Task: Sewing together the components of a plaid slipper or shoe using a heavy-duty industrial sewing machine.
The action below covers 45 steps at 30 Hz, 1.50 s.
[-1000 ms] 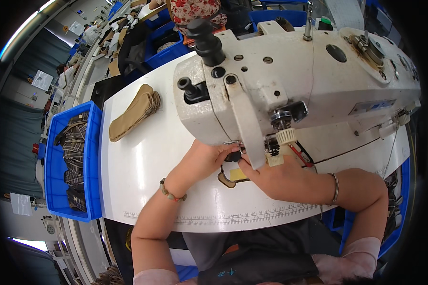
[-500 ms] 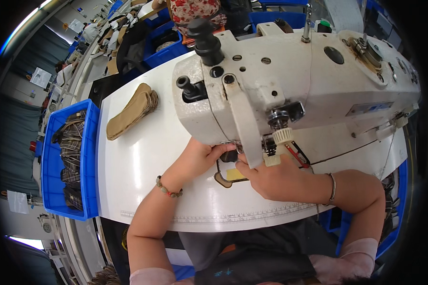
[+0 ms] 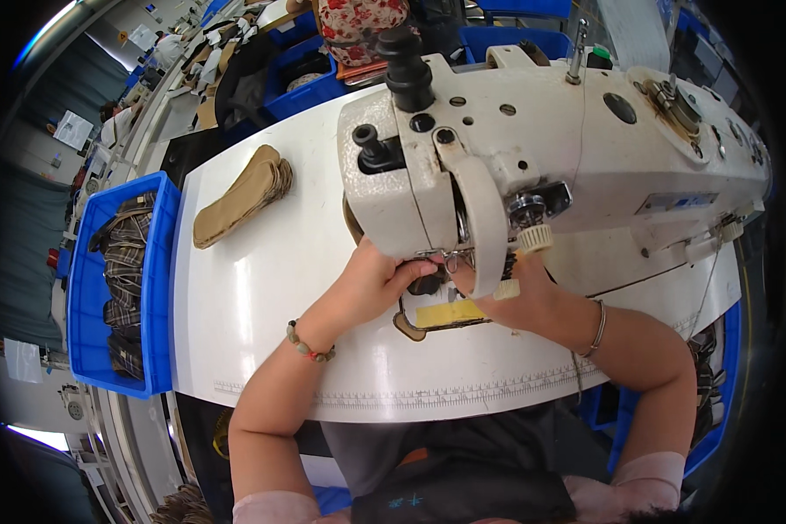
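Note:
My left hand [image 3: 374, 278] pinches a small dark piece [image 3: 424, 284] at the needle area of the white sewing machine [image 3: 633, 175]. My right hand [image 3: 520, 293] has curled fingers at the same spot, partly hidden behind the machine; what they grip is unclear. A yellow guide strip [image 3: 441, 313] and a small tan rounded piece [image 3: 410, 328] lie below the hands. Another tan edge [image 3: 352, 218] shows behind the machine head. A stack of long tan fabric pieces [image 3: 240, 196] lies on the white worktable [image 3: 227, 306] to the left.
A blue bin [image 3: 79, 323] of plaid fabric stands left of the table; another [image 3: 725, 393] is at the right. More blue bins [image 3: 297, 96] and a person in floral clothing [image 3: 362, 26] are beyond the machine. A long workbench [image 3: 192, 105] with fabric pieces runs along the upper left.
My right hand has moved up and further behind the machine's front. A tan edge now shows left of the machine head. The camera view has shifted slightly.

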### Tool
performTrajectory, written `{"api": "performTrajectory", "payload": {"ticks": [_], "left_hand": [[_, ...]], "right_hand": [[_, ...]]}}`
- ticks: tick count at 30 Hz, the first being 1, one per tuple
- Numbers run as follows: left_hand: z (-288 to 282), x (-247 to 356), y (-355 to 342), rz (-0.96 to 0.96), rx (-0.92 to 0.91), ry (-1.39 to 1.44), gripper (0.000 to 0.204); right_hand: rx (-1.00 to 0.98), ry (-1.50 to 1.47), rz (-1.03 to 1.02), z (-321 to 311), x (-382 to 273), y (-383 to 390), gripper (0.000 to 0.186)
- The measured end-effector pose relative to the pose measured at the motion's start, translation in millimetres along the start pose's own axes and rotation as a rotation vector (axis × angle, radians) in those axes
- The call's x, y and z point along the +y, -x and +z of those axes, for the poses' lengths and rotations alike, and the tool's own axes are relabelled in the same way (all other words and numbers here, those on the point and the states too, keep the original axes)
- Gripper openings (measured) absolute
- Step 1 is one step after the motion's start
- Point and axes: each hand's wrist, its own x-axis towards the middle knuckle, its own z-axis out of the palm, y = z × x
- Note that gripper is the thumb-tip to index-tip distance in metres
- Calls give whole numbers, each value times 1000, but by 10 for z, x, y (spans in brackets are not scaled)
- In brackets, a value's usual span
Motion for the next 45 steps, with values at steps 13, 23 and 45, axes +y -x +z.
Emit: {"api": "performTrajectory", "payload": {"ticks": [13,23,45], "left_hand": [[104,-212,-20,66,65,0,10],[-42,-165,21,149,-37,8,23],[49,156,132,207,184,-410,15]], "right_hand": [[-8,-72,-10,10,7,-8,15],[40,-5,-100,5,16,-43,12],[150,101,-180,18,-29,-152,10]]}}
